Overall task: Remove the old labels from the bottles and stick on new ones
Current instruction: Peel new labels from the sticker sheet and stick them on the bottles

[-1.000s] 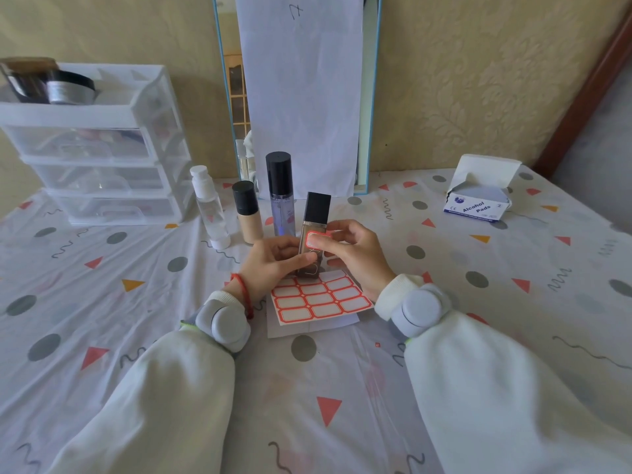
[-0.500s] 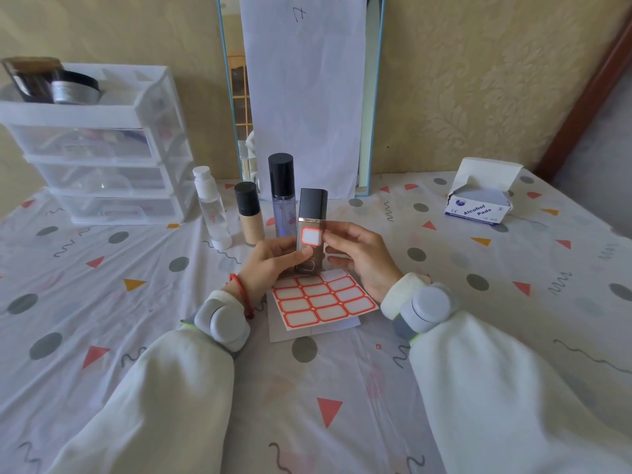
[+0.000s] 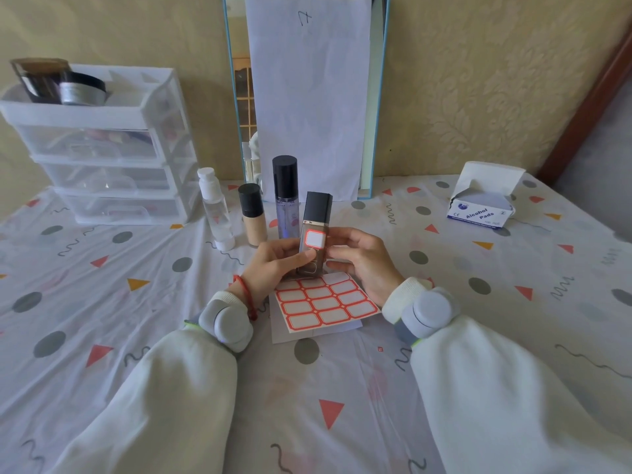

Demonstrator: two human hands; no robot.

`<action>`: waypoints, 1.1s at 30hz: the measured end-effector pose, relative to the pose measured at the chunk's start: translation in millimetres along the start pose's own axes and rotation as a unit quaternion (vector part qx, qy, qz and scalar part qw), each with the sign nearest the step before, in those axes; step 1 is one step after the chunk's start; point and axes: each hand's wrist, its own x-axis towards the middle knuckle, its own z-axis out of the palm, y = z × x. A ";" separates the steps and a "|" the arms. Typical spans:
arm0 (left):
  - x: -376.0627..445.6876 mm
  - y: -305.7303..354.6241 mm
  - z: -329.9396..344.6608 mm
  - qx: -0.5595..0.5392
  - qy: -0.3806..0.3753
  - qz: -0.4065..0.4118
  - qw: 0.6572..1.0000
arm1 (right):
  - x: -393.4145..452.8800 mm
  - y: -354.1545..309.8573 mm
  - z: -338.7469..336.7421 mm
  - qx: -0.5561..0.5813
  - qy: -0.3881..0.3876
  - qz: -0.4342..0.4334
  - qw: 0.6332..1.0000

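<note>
brown bottle point(image 3: 314, 241) upright, black cap point(image 3: 318, 206) up

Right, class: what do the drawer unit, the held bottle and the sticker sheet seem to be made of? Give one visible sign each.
Drawer unit: translucent white plastic, probably; its contents show dimly through.
Held bottle: likely glass or clear hard plastic, brown liquid visible inside, with a glossy black cap.
Sticker sheet: matte paper, thin and flat, printed with red borders.

left hand point(image 3: 273, 261), right hand point(image 3: 364, 260), fingers curled, gripping
</note>
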 end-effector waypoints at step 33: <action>7.0 -2.3 -4.5 0.144 -0.040 0.001 0.989 | 61.9 -16.6 -26.2 -0.217 0.085 -0.103 0.967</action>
